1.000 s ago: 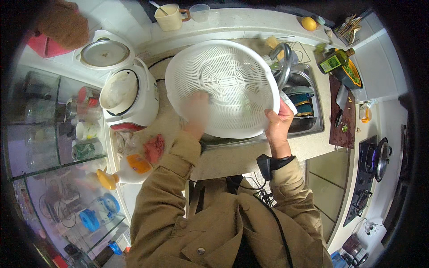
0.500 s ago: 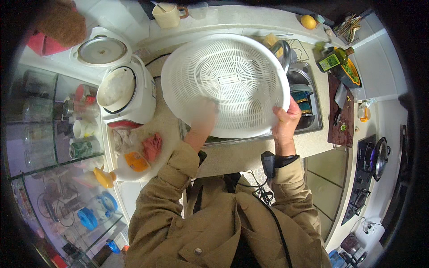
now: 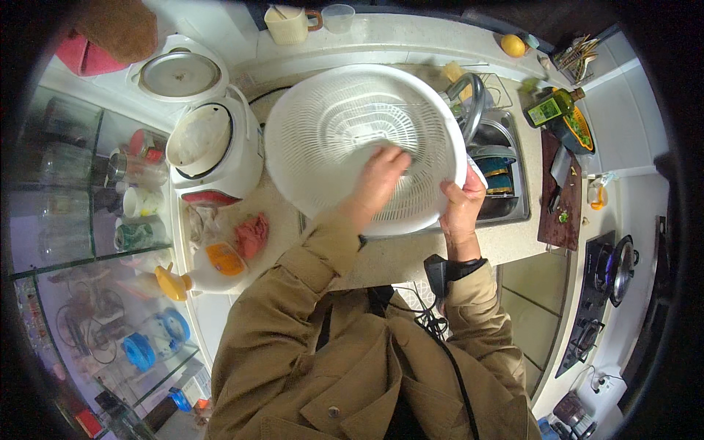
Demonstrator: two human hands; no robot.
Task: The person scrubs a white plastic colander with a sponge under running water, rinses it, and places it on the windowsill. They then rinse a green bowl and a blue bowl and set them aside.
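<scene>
A large white plastic colander [image 3: 330, 117] with a slotted base is tilted over the sink, its inside facing me. At its right edge my right hand [image 3: 462, 207] is closed around the rim, thumb on the inner side. My left hand [image 3: 378, 180] reaches inside, pressed against the slotted surface with curled fingers. Something small and dark peeks out by those fingertips, too blurred to name. Behind the colander's right side rises the curved metal faucet [image 3: 477, 103]. Part of the steel sink [image 3: 524, 187] is covered by the colander.
Dishes [image 3: 499, 170] sit in the sink. To the right, a knife [image 3: 560, 172] lies on a cutting board [image 3: 551, 220], near an oil bottle [image 3: 554, 108] and a stove [image 3: 590, 308]. At left are an open rice cooker [image 3: 246, 158], pink cloth [image 3: 251, 235] and spray bottle [image 3: 216, 265].
My left hand has moved from the colander's lower left toward its middle, rightward and up. The colander's tilt has shifted slightly, while my right hand keeps its grip on the rim.
</scene>
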